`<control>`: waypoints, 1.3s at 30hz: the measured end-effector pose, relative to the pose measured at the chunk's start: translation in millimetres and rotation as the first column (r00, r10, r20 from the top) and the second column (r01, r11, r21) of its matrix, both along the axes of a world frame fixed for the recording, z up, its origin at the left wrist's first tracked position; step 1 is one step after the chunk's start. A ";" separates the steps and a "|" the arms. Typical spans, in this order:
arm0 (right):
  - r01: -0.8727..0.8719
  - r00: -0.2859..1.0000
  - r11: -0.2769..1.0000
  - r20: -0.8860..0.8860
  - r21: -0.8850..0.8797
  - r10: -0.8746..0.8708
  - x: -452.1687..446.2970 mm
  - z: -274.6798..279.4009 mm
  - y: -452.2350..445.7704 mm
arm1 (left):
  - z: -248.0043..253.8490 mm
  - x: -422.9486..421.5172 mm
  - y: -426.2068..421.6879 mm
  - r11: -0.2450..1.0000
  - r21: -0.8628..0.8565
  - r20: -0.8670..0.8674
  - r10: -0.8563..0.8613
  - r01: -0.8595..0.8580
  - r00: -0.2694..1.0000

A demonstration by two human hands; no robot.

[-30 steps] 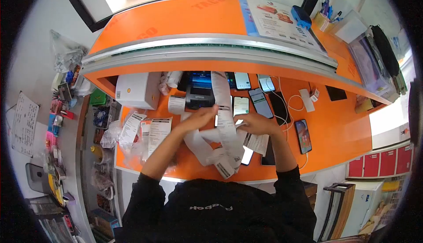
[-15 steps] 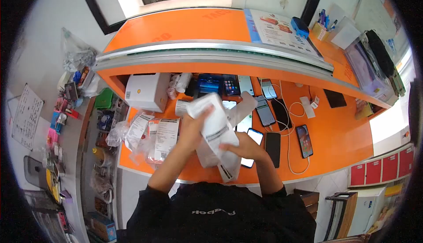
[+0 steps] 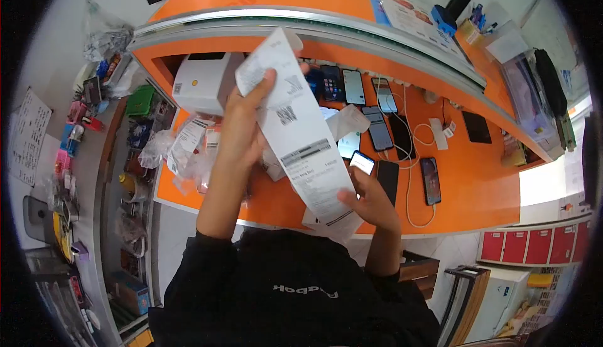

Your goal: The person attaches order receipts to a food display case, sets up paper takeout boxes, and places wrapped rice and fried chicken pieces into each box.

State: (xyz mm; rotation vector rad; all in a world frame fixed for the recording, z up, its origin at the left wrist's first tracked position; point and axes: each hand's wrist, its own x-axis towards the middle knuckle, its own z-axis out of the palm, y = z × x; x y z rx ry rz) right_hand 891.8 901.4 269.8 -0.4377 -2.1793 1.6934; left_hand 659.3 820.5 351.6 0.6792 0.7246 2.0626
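A long white strip of printed shipping labels (image 3: 304, 134), with a barcode and a QR code, stretches diagonally before me over the desk. My left hand (image 3: 244, 121) pinches its upper part, thumb on the printed face and fingers behind. At the lower end my right hand (image 3: 375, 203) grips the strip's edge with the thumb on top. Part of a whitish translucent sheet (image 3: 349, 122) shows behind the strip. Wrapped parcels (image 3: 188, 143) with labels lie left of my left forearm, partly hidden by it.
A white label printer (image 3: 204, 83) stands under the orange shelf (image 3: 207, 39). Several phones, including a phone on a cable (image 3: 431, 180), lie on the orange desk (image 3: 477, 190) among white cables. Red drawers (image 3: 539, 246) are at the right, cluttered shelves at the left.
The label strip has been raised and spread out, its printed face now turned toward me. My left hand moved up and left; my right hand moved slightly right. The view shifted a little.
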 end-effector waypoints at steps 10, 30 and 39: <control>0.245 0.969 0.955 0.021 -0.165 -0.245 -7.3 20.9 -27.0 | -5.8 -1.4 -0.5 0.999 0.028 0.050 0.037 -0.038 0.998; 0.455 0.890 0.881 -0.043 0.128 -0.453 -41.9 14.0 -12.5 | -79.7 67.3 9.4 0.969 -0.238 -0.101 -0.095 0.069 0.990; 0.230 0.962 0.868 -0.034 -0.439 -0.272 -61.0 -0.1 15.7 | -84.4 36.9 22.5 0.969 -0.172 0.186 -0.146 0.179 0.972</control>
